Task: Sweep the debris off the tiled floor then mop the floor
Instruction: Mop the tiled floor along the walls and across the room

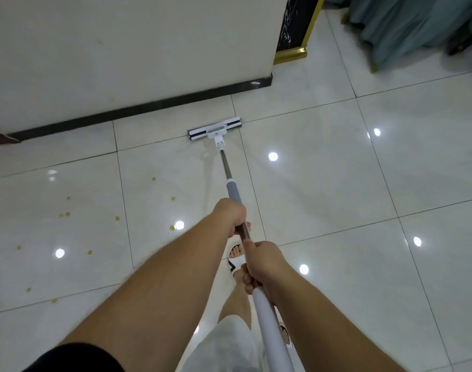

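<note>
Both hands wrap the mop handle (231,183) mid-frame, left hand (231,214) above right hand (264,261). Looks light and stiff; two spaced grips should steer the mop head (214,128) fine.

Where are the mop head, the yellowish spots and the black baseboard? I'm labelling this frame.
mop head (214,129): head view, white centre bracket.
yellowish spots (117,218): head view, one spot on the left tiles.
black baseboard (138,108): head view, middle of the strip.

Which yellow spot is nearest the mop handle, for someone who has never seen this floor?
Start at the left hand gripping the mop handle. Look left to the bright round glare on the tile. The yellow spot touches that glare's left edge; the other spots sit apart from it.
</note>
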A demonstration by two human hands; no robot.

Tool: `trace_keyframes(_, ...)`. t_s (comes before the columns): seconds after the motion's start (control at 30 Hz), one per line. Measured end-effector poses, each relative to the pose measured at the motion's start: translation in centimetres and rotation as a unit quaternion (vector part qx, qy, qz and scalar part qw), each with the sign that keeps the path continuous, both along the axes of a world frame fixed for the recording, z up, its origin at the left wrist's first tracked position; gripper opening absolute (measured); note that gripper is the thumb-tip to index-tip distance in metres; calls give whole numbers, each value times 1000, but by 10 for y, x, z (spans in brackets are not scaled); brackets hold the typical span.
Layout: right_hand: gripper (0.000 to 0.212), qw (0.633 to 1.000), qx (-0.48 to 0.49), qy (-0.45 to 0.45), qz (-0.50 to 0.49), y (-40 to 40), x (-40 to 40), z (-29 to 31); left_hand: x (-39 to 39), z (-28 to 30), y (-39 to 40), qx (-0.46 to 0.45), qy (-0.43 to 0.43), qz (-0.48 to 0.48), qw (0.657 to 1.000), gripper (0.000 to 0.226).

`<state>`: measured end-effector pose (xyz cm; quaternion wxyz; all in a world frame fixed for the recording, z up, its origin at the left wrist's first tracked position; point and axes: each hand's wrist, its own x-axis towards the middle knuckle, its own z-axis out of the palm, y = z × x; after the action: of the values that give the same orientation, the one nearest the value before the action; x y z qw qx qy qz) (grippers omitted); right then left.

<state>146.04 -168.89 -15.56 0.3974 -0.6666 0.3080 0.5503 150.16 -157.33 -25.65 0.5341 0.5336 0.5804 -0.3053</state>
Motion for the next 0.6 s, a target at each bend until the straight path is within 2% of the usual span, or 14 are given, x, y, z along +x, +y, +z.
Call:
trace_keyframes(0.3,30,998,-30,37,40,-13,52,34,27,25,-14,-125,-12,95,987,16)
trace_keyframes(0.43,47,996,-51,-25,69,-7,64,28,35,36,-12,-150,-42,123,980,18)
trace_keyframes(0.6,43,983,-76,-72,153,-19,71,30,39,55,-26,-159,-55,173,970,9)
